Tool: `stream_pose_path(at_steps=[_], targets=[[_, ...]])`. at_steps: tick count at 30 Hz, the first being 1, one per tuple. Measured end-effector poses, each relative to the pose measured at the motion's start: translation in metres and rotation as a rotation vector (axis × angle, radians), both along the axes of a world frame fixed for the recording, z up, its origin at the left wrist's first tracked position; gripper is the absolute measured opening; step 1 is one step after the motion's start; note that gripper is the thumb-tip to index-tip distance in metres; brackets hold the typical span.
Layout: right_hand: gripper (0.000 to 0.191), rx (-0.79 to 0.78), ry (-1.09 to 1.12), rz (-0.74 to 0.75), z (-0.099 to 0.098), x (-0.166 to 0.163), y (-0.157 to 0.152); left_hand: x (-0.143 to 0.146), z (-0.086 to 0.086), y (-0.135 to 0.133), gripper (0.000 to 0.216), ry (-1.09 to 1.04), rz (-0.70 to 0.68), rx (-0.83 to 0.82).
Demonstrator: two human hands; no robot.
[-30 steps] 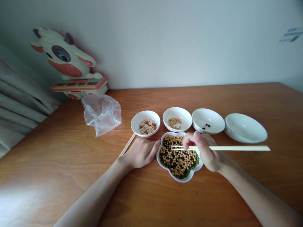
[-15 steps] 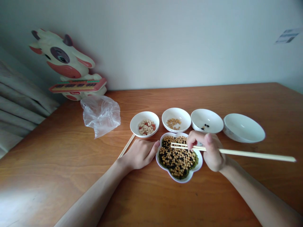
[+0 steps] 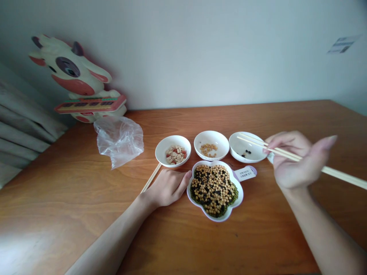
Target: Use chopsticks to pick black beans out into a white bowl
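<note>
My right hand [image 3: 298, 158] grips a pair of light wooden chopsticks [image 3: 286, 153]. Their slightly parted tips are over the white bowl with a few black beans [image 3: 247, 152]; I see no bean between them. My left hand [image 3: 169, 187] rests on the table, fingers closed, its thumb at the left rim of a flower-shaped dish [image 3: 239, 204]. Yellow and black beans cover green ones in that dish. Behind it stand a bowl with yellow beans [image 3: 212, 136] and a bowl with flat pale seeds and some reddish pieces [image 3: 160, 152].
A second pair of chopsticks [image 3: 150, 178] lies partly under my left wrist. A crumpled clear plastic bag [image 3: 120, 139] is at the left, before a cow-shaped toy keyboard [image 3: 91, 105]. The dish's handle carries a white label [image 3: 246, 174]. My right hand hides most of a fourth bowl.
My right hand has moved right and away from the dish, taking the chopstick tips from above the dish to the black-bean bowl. My left hand has stayed by the dish.
</note>
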State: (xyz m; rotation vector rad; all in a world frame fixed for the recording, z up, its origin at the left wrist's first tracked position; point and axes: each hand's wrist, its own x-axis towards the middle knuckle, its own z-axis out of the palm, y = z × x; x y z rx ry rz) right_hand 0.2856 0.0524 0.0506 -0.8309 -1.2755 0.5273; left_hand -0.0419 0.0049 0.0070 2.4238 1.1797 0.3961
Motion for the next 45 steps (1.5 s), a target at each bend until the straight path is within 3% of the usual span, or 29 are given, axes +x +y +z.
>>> stream_pose_path(at_steps=[6,14,20,26,45], targets=[[0.075,-0.009,0.082,0.007,0.01,0.008,-0.001,0.0,0.0,0.0,0.05,0.015,0.013,-0.001],[0.072,-0.17,-0.059,0.194,0.013,-0.003,-0.02,0.0,0.002,0.0,0.05,0.027,0.012,-0.011],[0.073,-0.365,-0.437,0.444,0.004,-0.009,-0.026,0.0,0.003,0.0,0.049,0.024,-0.002,0.004],[0.07,-0.354,-0.631,0.551,-0.001,-0.021,-0.031,-0.001,0.0,0.0,0.049,0.04,-0.005,0.023],[0.068,-0.41,-0.648,0.529,-0.006,-0.033,-0.031,0.001,0.003,0.0,0.051,0.0,-0.012,0.029]])
